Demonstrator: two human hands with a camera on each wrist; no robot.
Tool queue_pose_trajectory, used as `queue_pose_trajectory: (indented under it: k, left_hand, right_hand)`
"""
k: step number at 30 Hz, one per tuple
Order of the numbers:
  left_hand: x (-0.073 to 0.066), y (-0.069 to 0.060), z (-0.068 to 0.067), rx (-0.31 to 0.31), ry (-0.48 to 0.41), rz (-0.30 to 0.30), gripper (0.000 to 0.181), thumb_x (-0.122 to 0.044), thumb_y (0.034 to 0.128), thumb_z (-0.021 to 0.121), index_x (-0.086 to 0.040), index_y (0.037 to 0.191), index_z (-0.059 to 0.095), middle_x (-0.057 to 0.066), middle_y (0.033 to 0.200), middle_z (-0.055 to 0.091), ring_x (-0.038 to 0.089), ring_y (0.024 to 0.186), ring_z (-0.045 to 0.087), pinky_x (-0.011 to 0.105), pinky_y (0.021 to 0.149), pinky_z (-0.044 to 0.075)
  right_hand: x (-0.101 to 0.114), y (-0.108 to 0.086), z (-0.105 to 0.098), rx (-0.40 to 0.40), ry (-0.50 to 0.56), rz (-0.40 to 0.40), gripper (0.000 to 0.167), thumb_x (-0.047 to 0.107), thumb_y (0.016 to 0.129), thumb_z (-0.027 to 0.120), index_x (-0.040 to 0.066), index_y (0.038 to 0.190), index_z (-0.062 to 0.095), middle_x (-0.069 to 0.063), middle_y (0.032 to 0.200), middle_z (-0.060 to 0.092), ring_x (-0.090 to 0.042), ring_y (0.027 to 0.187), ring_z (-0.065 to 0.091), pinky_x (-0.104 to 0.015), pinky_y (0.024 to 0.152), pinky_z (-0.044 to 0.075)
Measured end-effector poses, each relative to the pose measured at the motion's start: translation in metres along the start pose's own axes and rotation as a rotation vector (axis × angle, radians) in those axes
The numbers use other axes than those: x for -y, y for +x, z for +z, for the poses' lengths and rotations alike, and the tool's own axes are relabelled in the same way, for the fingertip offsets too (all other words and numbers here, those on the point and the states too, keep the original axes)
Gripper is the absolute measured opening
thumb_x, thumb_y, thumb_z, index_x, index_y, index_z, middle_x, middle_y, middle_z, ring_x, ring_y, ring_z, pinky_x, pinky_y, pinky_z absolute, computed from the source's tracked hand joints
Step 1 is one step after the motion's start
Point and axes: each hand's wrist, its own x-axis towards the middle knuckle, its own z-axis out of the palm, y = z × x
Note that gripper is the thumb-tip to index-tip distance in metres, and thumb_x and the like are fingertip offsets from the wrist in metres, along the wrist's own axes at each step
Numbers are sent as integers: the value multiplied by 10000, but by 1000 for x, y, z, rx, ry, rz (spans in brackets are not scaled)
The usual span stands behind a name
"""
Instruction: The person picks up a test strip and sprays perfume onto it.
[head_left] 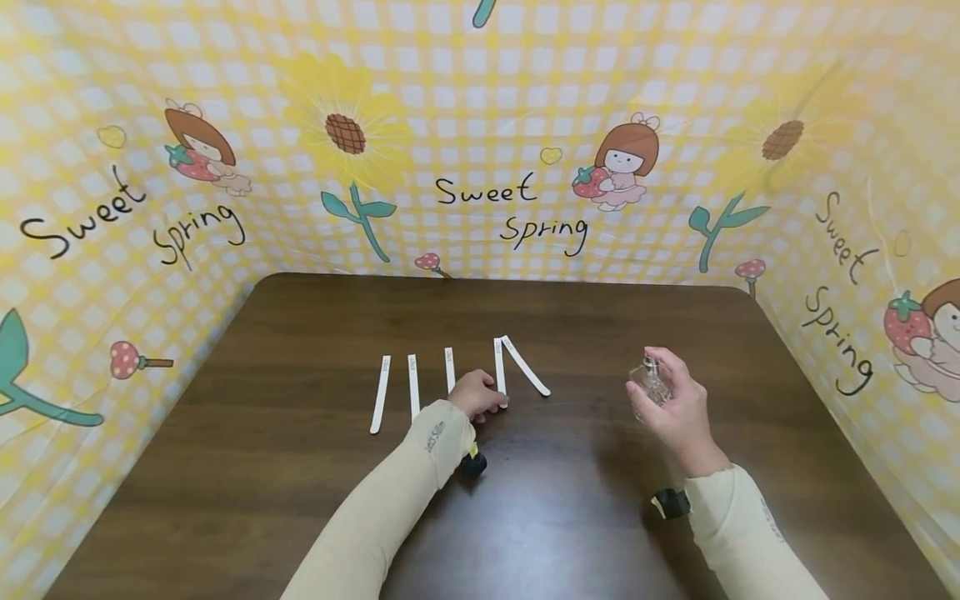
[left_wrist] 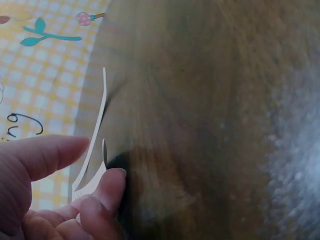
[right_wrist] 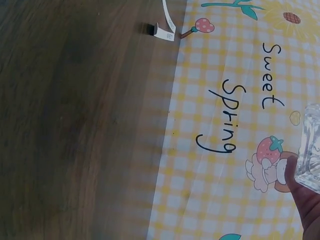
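White paper strips [head_left: 381, 394] lie in a spread row on the brown table, with small printing at their far ends. My left hand [head_left: 477, 395] is at the near end of the fourth strip [head_left: 500, 372], its fingers curled. In the left wrist view, that strip's raised tip [left_wrist: 104, 152] stands between thumb and finger, which appear to pinch it; the exact contact is partly hidden. A fifth strip [head_left: 527, 367] slants away beside it. My right hand [head_left: 678, 412] grips a clear glass perfume bottle [head_left: 654, 383] above the table, index finger on its top.
The brown table [head_left: 300, 517] has yellow checked cloth [head_left: 480, 125] round its back and sides. Left of my left hand lie a second strip [head_left: 414, 386] and a third strip [head_left: 449, 367], partly covered by that arm. Black wrist cameras [head_left: 472, 462] hang under both wrists.
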Motion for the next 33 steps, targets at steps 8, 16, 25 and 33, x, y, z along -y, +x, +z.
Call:
queue_pose_trajectory:
  k: [8,16,25,33]
  left_hand:
    - [-4,-3,-3,-20,197,32,304,-215,743,804,-47,844,571,-2,595,617,116,433,497,235,470,438]
    - [-1,-4,1,-38,211,57,208,-126,732,777,-45,734,586,6,564,608,125,406,504,244,438,432]
    - [-2,-12,0,7,186,23,174,-12,700,752,-1,845,657,0,546,514,82,366,424,203,397,367]
    - [-1,-13,-4,26,92,19,121,-52,732,792,-27,806,699,11,671,582,75,372,412,187,377,354]
  right_hand:
    - [1,-2,0,5,-5,14,593,-167,642,751,-37,1177,531,-229,826,663,15,761,573,-59,677,434]
    - [16,-1,0,-8,-31,15,560,-194,616,723,-71,1124,524,-263,760,645,68,723,533,-64,627,423]
    - [39,1,-2,-5,-1,6,529,-226,604,679,-96,1089,512,-281,726,611,108,721,528,-90,592,439]
    - [12,-6,1,3,-3,34,566,-216,618,708,-74,1133,521,-254,756,634,130,722,499,-82,583,435]
